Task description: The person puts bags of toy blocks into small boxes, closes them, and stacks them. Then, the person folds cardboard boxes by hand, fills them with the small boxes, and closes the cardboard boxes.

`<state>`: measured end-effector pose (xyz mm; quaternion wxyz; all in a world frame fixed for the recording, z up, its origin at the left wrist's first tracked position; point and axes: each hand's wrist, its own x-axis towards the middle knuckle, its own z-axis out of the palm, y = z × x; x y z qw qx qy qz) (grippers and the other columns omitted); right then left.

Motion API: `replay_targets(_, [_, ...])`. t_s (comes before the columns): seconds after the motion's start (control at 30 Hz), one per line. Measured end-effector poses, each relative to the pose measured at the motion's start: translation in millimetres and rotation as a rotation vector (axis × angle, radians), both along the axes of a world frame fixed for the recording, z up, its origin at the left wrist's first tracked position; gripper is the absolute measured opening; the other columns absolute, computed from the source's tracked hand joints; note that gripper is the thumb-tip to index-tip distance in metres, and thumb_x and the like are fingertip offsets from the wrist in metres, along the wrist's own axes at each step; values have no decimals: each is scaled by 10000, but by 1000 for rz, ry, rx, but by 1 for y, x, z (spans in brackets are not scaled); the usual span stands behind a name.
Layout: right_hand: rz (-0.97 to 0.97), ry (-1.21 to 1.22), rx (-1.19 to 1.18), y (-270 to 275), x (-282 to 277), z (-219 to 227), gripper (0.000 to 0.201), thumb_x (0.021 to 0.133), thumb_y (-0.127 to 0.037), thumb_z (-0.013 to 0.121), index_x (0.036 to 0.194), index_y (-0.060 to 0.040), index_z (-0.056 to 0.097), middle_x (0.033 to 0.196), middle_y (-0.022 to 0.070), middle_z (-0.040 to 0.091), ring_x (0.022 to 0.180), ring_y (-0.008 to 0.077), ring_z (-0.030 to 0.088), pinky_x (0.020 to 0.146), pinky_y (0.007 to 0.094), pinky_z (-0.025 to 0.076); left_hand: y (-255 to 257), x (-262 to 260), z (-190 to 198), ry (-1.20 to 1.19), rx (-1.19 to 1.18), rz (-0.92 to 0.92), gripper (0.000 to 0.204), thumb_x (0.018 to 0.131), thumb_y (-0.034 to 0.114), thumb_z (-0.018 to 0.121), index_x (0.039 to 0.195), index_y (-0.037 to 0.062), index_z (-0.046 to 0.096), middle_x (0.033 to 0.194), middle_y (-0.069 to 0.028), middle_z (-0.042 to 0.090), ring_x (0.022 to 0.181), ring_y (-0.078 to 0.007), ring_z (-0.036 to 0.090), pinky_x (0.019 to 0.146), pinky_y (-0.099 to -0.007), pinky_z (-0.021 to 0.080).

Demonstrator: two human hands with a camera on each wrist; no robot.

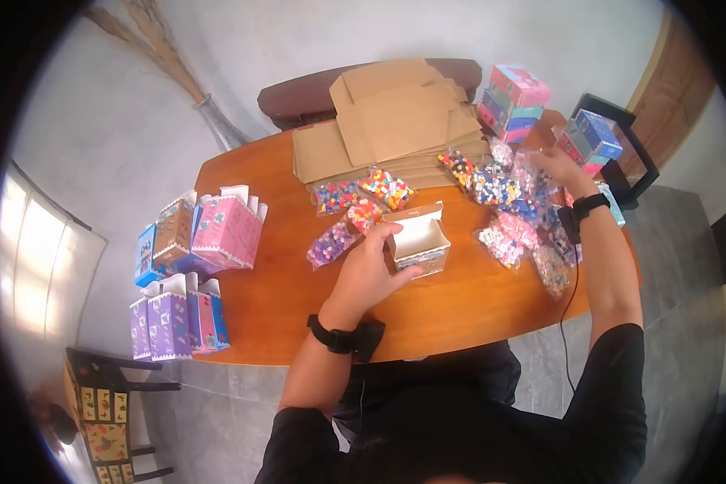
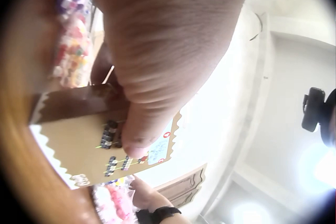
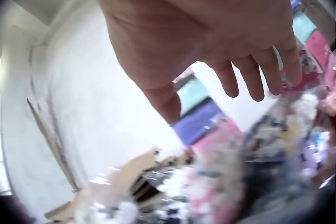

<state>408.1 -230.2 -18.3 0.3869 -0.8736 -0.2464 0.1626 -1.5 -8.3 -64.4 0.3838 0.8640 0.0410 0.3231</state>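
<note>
My left hand (image 1: 369, 273) grips a small open-topped cardboard box (image 1: 429, 261) by its side, near the middle of the table. In the left wrist view, the thumb presses on the box's tan printed wall (image 2: 86, 148), which has a scalloped white edge. The box's white inside shows in the head view. At the right, my right hand (image 1: 562, 168) reaches over a heap of clear bags of beads (image 1: 496, 188). Its fingers (image 3: 254, 79) are spread and loosely bent above the bags in the right wrist view, with nothing held in them.
Several bags of coloured beads (image 1: 332, 244) lie left of the box. Flat brown cardboard pieces (image 1: 395, 121) are stacked at the back. Open pink boxes (image 1: 224, 230) and purple boxes (image 1: 169, 323) stand at the left edge. Piled boxes (image 1: 518, 87) stand at the back right.
</note>
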Motion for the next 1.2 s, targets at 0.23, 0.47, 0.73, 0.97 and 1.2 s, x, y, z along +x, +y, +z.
replay_targets(0.23, [42,-50,-17,10,-55,28,568,752,-341,796,1117,50,607,998,135,650,907,214,623,816,350,498,-4,-4,12,67,16,9,714,712,187,895,1248,57,442,1094,-170,639,1022,-299,661,858,-360,537])
replay_targets(0.47, [126,-259,53,7,-46,22,227,784,-143,731,921,-3,616,863,76,640,787,137,609,681,277,480,-4,-4,16,84,10,14,714,700,231,898,1242,77,459,1078,-185,659,970,-345,678,806,-382,551])
replay_targets(0.73, [233,-56,296,23,-87,54,156,846,-73,667,976,7,637,824,15,638,713,74,588,581,244,470,0,0,4,37,-7,-9,751,705,188,903,1279,52,438,1128,-163,628,1013,-273,656,850,-350,536])
replay_targets(0.97, [233,-22,166,46,-93,23,305,858,-189,723,1048,44,672,878,73,677,737,121,626,632,276,505,2,5,-6,-38,-115,-42,766,692,230,909,1280,47,452,1095,-176,632,947,-279,654,834,-353,542])
replay_targets(1.2, [135,-101,270,45,-92,-3,461,814,-37,720,1235,46,551,1082,108,635,887,118,612,719,280,519,4,5,-7,-33,-146,-65,757,697,204,908,1271,31,446,1121,-187,626,982,-285,655,858,-357,538])
